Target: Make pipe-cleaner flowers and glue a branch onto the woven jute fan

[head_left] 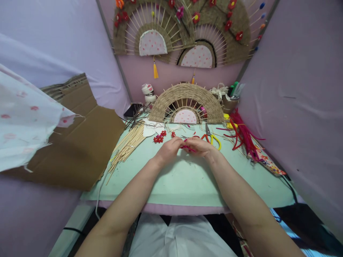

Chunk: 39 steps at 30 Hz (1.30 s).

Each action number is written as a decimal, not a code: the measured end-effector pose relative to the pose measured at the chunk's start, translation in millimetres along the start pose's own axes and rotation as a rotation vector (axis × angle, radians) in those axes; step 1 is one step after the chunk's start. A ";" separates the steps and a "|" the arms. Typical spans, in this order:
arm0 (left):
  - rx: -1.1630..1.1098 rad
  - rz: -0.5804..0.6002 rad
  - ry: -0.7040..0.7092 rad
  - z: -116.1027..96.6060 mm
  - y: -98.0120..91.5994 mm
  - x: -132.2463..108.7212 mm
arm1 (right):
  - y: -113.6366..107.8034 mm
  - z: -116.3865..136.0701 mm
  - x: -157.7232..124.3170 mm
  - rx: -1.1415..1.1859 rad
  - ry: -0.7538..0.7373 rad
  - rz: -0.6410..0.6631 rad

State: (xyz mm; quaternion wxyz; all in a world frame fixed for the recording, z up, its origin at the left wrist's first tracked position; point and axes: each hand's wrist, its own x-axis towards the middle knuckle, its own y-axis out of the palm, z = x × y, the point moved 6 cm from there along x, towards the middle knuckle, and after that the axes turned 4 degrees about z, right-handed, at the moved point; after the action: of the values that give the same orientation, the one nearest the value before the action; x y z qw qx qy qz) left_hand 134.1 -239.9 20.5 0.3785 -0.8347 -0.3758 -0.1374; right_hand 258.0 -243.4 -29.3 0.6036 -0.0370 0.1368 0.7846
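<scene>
My left hand [169, 150] and my right hand [200, 147] meet over the middle of the pale green table [184, 182]. Both pinch a small pink pipe-cleaner piece [187, 147] between their fingertips; most of it is hidden by the fingers. Just beyond my left hand lie small red pipe-cleaner flowers [159, 137]. Scissors with orange and yellow handles [212, 137] lie right behind my right hand.
A woven half-round fan frame [187, 101] stands at the table's back. Several thin wooden sticks [128, 144] lie at the left, red pipe cleaners [242, 135] at the right. Cardboard [77, 146] leans on the left. Decorated fans [184, 28] hang on the wall.
</scene>
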 end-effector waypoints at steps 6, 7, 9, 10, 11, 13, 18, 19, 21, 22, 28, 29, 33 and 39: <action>-0.560 -0.326 -0.481 41.1 -7.6 -2.6 | -23.6 34.7 -11.0 -0.312 -0.334 -0.373; -0.665 -0.349 -0.543 46.2 -6.5 -3.7 | -23.3 43.2 -15.9 -0.414 -0.434 -0.430; -0.813 -0.353 -0.610 50.6 -4.3 -4.8 | -11.8 54.9 -23.0 -0.648 -0.612 -0.416; -0.860 -0.348 -0.622 50.7 -3.6 -5.1 | -3.6 57.1 -24.8 -0.755 -0.675 -0.369; -0.892 -0.342 -0.627 50.1 -2.9 -5.4 | 3.6 57.3 -25.8 -0.837 -0.715 -0.326; -0.921 -0.334 -0.628 48.3 -1.7 -6.0 | 11.8 55.2 -25.7 -0.923 -0.737 -0.296; -0.903 -0.301 -0.615 48.2 3.4 -5.5 | 12.3 48.4 -18.0 -0.956 -0.667 -0.347; -0.886 -0.297 -0.608 49.1 3.9 -5.3 | 11.7 46.9 -15.9 -0.952 -0.644 -0.346; -0.817 -0.286 -0.584 50.3 3.4 -4.5 | 10.6 43.6 -11.9 -0.923 -0.591 -0.320; -0.758 -0.272 -0.562 49.8 2.4 -4.0 | 10.3 41.4 -10.0 -0.895 -0.556 -0.292; -0.117 -0.114 -0.178 18.2 -7.9 1.0 | 5.8 17.5 -3.8 -0.514 -0.212 -0.045; -0.051 -0.090 -0.117 12.7 -7.5 1.1 | 5.1 14.9 -3.7 -0.454 -0.185 -0.028; -0.189 -0.196 -0.240 22.9 -9.9 -0.1 | -0.8 15.8 -2.3 -0.366 -0.200 -0.100; -0.837 -0.325 -0.663 58.8 -0.2 -7.9 | -2.7 49.7 -18.9 -0.799 -0.708 -0.458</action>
State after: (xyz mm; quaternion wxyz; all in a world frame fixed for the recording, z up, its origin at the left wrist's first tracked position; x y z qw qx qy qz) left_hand 125.3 -200.7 -23.2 -0.1497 -0.8438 -0.5117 -0.0618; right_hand 271.0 -247.6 22.1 0.7060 -0.0260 -0.3916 0.5895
